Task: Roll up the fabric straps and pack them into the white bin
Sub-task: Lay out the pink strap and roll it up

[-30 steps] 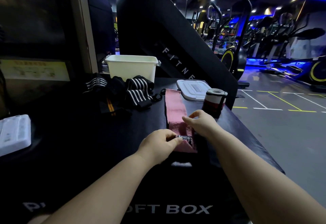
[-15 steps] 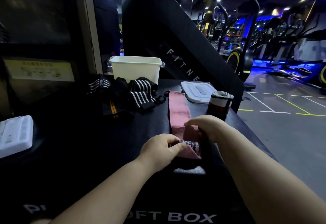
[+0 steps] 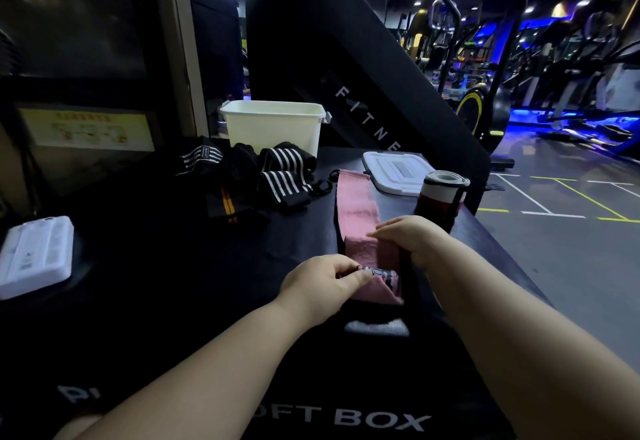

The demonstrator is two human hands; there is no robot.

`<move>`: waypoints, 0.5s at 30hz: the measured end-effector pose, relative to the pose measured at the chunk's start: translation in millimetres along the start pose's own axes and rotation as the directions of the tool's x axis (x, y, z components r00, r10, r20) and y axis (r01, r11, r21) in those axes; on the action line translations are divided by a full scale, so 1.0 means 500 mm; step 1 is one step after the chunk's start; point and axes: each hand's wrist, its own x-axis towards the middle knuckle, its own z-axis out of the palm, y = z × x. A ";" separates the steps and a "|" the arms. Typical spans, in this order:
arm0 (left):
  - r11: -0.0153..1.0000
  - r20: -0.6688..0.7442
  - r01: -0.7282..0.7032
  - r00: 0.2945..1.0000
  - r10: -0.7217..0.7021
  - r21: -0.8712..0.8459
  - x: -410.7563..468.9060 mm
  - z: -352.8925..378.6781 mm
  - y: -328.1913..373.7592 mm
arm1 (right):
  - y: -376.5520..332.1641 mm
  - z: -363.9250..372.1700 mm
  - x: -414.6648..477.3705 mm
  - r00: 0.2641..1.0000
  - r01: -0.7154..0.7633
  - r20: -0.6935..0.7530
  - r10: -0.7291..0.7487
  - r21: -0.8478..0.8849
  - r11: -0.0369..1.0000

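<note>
One broad black tabletop point(image 3: 166, 287), the padded top of a box printed with white letters on its near face, carries everything. Behind it rises a black stair machine point(image 3: 346, 59). At the far edge stands the white bin point(image 3: 273, 130), upright and open. Just in front of the bin lies a heap of black straps point(image 3: 277, 176) with white stripes, unrolled. To their right the pink strap point(image 3: 356, 211) stretches flat from mid-table toward the person. A white lid point(image 3: 398, 171) lies flat beyond its far end, and a white case point(image 3: 34, 256) sits well apart at the left edge. One rolled strap point(image 3: 441, 197), red, white and black, stands on end near the right edge. The right hand point(image 3: 412, 235) curls over the pink strap's right side, gripping it. The left hand point(image 3: 318, 287) pinches its near end at a small printed label.
</note>
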 end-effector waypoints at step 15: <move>0.979 0.050 0.017 0.999 -0.007 -0.205 0.007 0.011 -0.013 | 0.017 0.019 -0.008 0.919 0.384 -0.030 -0.392 -0.150 0.911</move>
